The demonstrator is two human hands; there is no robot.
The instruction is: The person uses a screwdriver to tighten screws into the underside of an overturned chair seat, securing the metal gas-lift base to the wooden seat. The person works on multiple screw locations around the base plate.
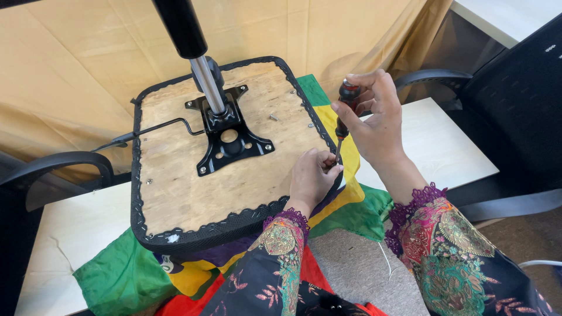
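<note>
Two hands at the seat's right edge: left hand [312, 175] fingers pinched at the screwdriver [343, 120] tip, likely on a screw, not visible; right hand [374, 120] clamped on the handle. Seat base [193, 187] lies upturned on a coloured cloth [120, 275] on the table [436, 146]. Risk: tip slipped off by tilt, fingers jabbed. Loose screws [273, 117] could be knocked off. No labels are seen.
</note>
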